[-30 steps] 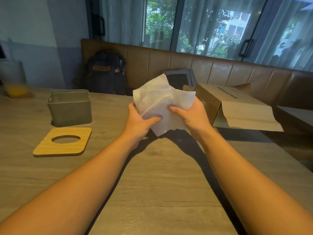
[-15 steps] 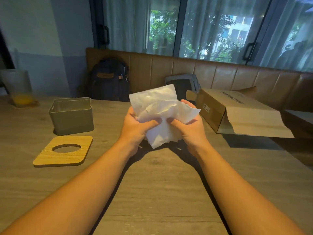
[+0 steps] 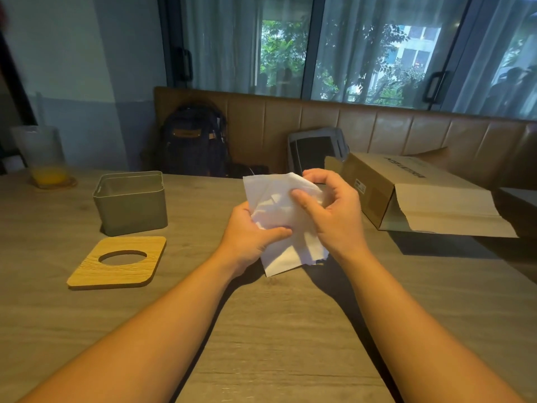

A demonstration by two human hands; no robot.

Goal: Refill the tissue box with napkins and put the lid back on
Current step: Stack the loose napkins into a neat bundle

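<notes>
Both hands, left hand (image 3: 255,234) and right hand (image 3: 334,216), gripping napkins (image 3: 279,207) mid-surface; open tissue box (image 3: 130,203) sitting toward left edge, left hand nearer.

A drink glass (image 3: 43,155) stands far left on the table (image 3: 290,330), a backpack (image 3: 193,141) on the bench (image 3: 377,132) behind.

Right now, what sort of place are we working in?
Probably a café or restaurant booth: a padded leather bench runs along the window behind a wood-grain table, and a plastic cup of orange drink sits there.
</notes>
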